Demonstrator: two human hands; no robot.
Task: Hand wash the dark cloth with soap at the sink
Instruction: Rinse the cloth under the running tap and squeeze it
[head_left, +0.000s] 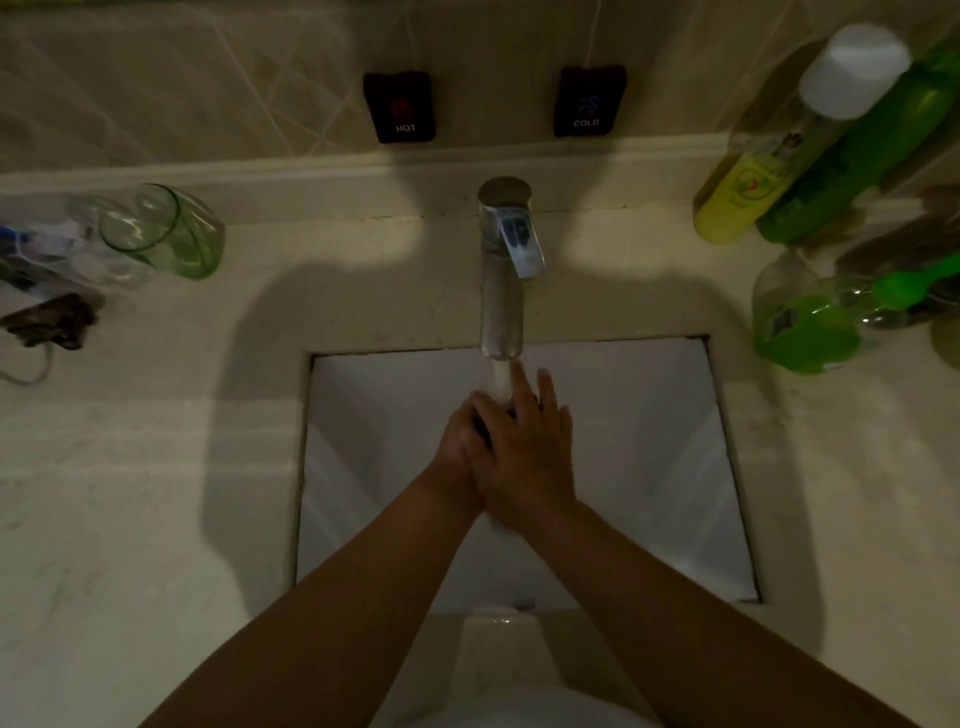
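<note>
Your right hand (524, 447) lies flat over your left hand (460, 441) under the faucet (501, 291) stream, above the sink (649, 415).

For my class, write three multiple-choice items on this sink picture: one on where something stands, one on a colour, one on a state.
1. Where does the green glass stand?
A. on the counter left of the tap
B. inside the basin
C. right of the tap

2. What colour is the liquid in the clear bottle at the right?
A. red
B. green
C. blue

3. What state is the tap in?
A. off and dry
B. covered by a towel
C. running

Key: 1 A, the glass is on the counter at the left; 2 B, the bottle's contents are bright green; 3 C, water falls from the spout onto the right hand, which lies over the left hand.
</note>
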